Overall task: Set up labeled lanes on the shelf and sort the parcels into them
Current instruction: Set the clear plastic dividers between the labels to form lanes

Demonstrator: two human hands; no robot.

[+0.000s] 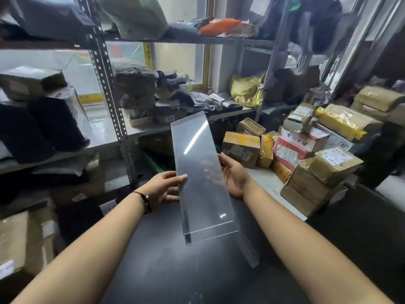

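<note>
The person stands facing the metal shelf (pixel 105 128) and holds a long clear divider (pixel 202 200) in mid-air between both hands, touching neither shelf nor desk. The left hand (pixel 166 187) grips the divider's left long edge about halfway along, thumb laid on the upper face and fingers curled underneath. The right hand (pixel 232 176) takes the opposite long edge at about the same height, palm turned up, thumb on the rim and the fingers showing through the plastic from below. The panel runs away from the person, its far end tilted up towards the middle shelf board and its near end, which has a short bent foot, hanging lower between the two forearms over a dark surface; from here I cannot tell whether that is a desk or the floor. A dark bracelet (pixel 145 201) sits on the left wrist. On the shelf, black bagged parcels (pixel 43 123) stand at the left end of the middle board, a yellow bag (pixel 247 91) lies further right by the window, and an orange bag (pixel 219 26) is on the board above. To the right, taped cartons (pixel 241 148) are stacked in a heap on a white desk (pixel 269 183), right up to its near edge.
</note>
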